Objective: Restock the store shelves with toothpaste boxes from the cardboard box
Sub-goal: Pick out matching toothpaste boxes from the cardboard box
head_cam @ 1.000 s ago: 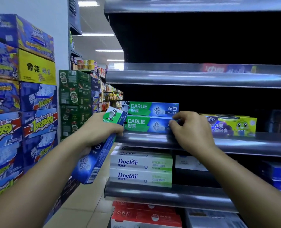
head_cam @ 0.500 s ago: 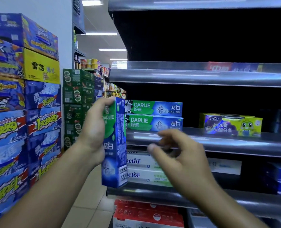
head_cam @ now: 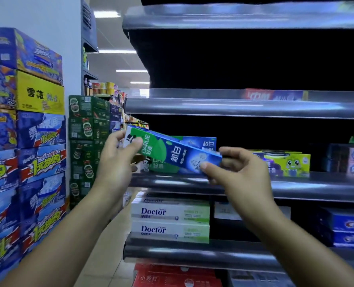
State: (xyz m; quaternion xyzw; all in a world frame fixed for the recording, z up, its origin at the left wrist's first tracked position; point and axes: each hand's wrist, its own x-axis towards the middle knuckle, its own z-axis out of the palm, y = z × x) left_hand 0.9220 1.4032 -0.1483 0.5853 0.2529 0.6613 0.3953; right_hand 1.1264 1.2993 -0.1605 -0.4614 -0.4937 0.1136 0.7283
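Both the left hand [head_cam: 118, 160] and right hand [head_cam: 232, 170] grip a tilted Darlie toothpaste box [head_cam: 172, 151]; next, level it onto the shelf [head_cam: 296, 183] stack.

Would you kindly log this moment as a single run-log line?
step: shelving | left hand: grips Darlie toothpaste box at green end | right hand: pinches its blue end | box: tilted, before shelved Darlie boxes

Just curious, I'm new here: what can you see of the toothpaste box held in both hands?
The Darlie box is a long, slim printed carton that looks like cardboard, green at its left end, blue at its right, with white lettering. It hangs tilted, left end higher, before the shelf and the stacked boxes there. The left hand pinches its left end; the right hand pinches its right end.
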